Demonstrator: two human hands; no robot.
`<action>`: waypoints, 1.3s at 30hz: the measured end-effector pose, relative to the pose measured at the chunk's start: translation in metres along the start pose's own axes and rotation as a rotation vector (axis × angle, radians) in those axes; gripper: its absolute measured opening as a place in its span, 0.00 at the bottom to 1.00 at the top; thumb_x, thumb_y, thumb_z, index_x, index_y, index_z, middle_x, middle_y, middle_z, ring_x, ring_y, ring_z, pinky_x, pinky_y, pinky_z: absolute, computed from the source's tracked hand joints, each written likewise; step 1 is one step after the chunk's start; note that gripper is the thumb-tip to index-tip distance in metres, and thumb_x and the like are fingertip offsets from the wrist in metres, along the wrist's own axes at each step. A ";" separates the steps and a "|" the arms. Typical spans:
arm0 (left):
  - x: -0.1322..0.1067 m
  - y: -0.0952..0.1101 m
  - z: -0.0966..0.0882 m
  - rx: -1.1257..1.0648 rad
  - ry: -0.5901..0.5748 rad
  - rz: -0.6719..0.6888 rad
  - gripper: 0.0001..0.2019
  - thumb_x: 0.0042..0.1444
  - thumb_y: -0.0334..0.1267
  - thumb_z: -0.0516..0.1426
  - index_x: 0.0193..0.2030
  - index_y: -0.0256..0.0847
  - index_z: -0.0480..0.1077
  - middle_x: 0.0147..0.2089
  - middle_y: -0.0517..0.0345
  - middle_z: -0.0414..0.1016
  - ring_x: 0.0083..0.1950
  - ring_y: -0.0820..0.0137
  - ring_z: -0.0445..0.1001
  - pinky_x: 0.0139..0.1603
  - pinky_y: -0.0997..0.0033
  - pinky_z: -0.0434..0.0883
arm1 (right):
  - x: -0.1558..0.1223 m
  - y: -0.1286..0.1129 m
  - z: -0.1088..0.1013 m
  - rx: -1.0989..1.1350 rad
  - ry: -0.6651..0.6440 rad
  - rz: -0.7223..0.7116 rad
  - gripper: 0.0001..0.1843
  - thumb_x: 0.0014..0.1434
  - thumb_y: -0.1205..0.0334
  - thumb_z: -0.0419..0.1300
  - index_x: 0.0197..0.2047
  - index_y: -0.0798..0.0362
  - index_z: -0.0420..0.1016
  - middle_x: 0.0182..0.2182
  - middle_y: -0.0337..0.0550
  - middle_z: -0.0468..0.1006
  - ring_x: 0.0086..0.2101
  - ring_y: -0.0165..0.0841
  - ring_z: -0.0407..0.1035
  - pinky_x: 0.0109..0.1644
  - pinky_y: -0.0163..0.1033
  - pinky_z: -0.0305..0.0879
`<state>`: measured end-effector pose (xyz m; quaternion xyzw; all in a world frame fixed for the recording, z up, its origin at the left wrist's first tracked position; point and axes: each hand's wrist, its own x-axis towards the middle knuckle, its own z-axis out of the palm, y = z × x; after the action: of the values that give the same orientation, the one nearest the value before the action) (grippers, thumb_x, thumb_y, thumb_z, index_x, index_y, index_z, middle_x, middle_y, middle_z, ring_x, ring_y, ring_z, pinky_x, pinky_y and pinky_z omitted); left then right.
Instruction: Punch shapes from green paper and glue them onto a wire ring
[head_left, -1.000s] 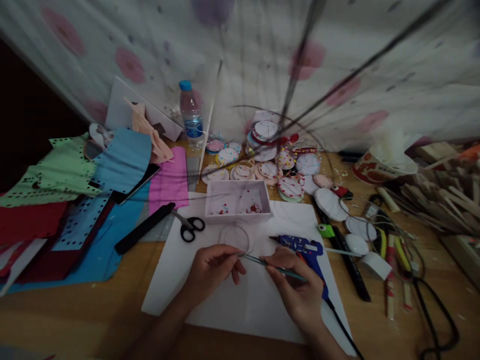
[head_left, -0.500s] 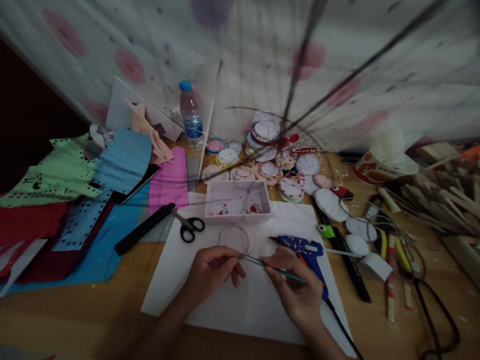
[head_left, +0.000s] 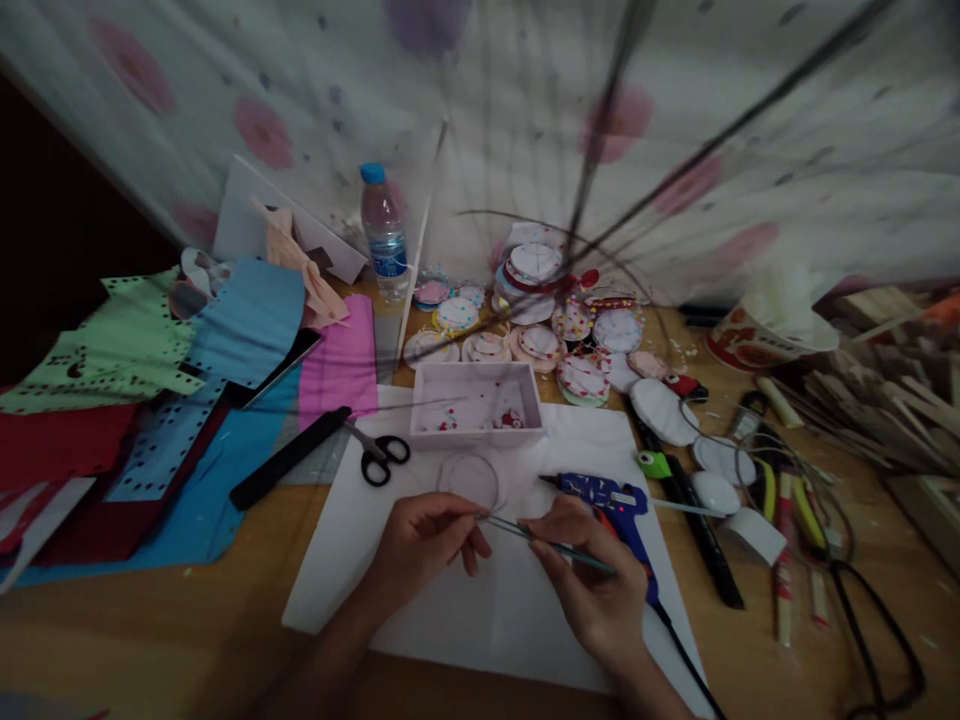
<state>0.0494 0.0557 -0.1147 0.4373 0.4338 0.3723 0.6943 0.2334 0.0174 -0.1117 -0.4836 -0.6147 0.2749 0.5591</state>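
Observation:
My left hand (head_left: 431, 540) is closed in a pinch on a thin wire loop (head_left: 496, 485), which rises from the fingertips over the white sheet. In my right hand (head_left: 592, 575) is a pair of teal tweezers (head_left: 517, 527), pointing left. Their tips meet the wire at my left fingertips; whether they grip it I cannot tell. Just beyond the hands stands a shallow pale box (head_left: 476, 438) with small red and coloured bits inside. A blue hot glue gun (head_left: 619, 495) lies right beside my right hand. Black-handled scissors (head_left: 385, 460) lie to the left of the box.
Under the hands is a white sheet (head_left: 450, 635). Decorated round pieces (head_left: 536, 343) cluster behind the box, near a water bottle (head_left: 386, 235). Coloured felt sheets (head_left: 244, 310) pile up at left. Wooden sticks (head_left: 885, 380), a paper cup (head_left: 765, 340) and a black marker (head_left: 705, 540) lie at right.
Both hands hold almost the same pose, with the tweezers still at the left fingertips. The whole view has shifted very slightly.

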 end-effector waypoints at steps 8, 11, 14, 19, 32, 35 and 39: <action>0.000 -0.001 -0.003 -0.011 -0.032 -0.012 0.11 0.53 0.42 0.60 0.34 0.35 0.76 0.22 0.55 0.78 0.17 0.75 0.70 0.17 0.78 0.58 | -0.002 0.000 0.001 -0.023 0.034 -0.020 0.09 0.55 0.71 0.62 0.36 0.48 0.76 0.28 0.40 0.79 0.32 0.38 0.71 0.42 0.48 0.65; -0.003 -0.001 0.001 0.001 -0.103 -0.018 0.17 0.54 0.49 0.58 0.36 0.35 0.77 0.22 0.53 0.78 0.15 0.76 0.68 0.17 0.78 0.56 | -0.005 0.002 0.000 -0.078 0.050 -0.168 0.13 0.54 0.74 0.60 0.40 0.47 0.74 0.33 0.41 0.80 0.31 0.38 0.72 0.40 0.50 0.65; -0.011 -0.001 0.014 0.063 -0.139 0.002 0.23 0.57 0.54 0.53 0.31 0.34 0.77 0.21 0.54 0.75 0.18 0.75 0.66 0.20 0.76 0.59 | -0.008 0.000 0.002 -0.235 -0.029 -0.367 0.17 0.54 0.76 0.58 0.43 0.46 0.72 0.35 0.40 0.81 0.29 0.35 0.73 0.37 0.46 0.65; -0.030 -0.002 0.033 0.084 0.166 -0.024 0.25 0.54 0.58 0.54 0.23 0.36 0.73 0.17 0.61 0.66 0.23 0.73 0.64 0.25 0.75 0.62 | -0.012 -0.008 0.014 -0.448 -0.215 -0.616 0.13 0.60 0.75 0.54 0.45 0.54 0.72 0.36 0.43 0.82 0.37 0.32 0.73 0.43 0.41 0.64; -0.040 -0.013 0.003 0.219 0.128 -0.021 0.22 0.61 0.54 0.47 0.26 0.38 0.67 0.17 0.62 0.68 0.20 0.74 0.65 0.24 0.76 0.63 | -0.020 -0.004 -0.011 -0.475 -0.757 -0.193 0.26 0.53 0.61 0.60 0.55 0.56 0.63 0.53 0.54 0.68 0.50 0.45 0.61 0.54 0.53 0.58; -0.037 -0.017 -0.003 0.213 0.097 -0.041 0.23 0.60 0.56 0.46 0.25 0.39 0.63 0.17 0.62 0.68 0.18 0.75 0.63 0.21 0.77 0.61 | -0.017 0.006 -0.011 -0.575 -0.761 -0.189 0.28 0.58 0.64 0.54 0.62 0.58 0.56 0.62 0.54 0.58 0.59 0.45 0.52 0.60 0.54 0.52; -0.040 -0.020 -0.007 0.232 0.025 -0.068 0.24 0.60 0.57 0.45 0.24 0.40 0.61 0.15 0.66 0.63 0.15 0.77 0.59 0.17 0.79 0.57 | -0.016 0.008 0.005 -0.725 -0.712 -0.194 0.31 0.59 0.67 0.52 0.65 0.58 0.53 0.64 0.52 0.56 0.62 0.46 0.47 0.64 0.57 0.46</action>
<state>0.0320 0.0151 -0.1237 0.4948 0.4972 0.3012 0.6459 0.2294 0.0071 -0.1270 -0.4635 -0.8648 0.1385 0.1349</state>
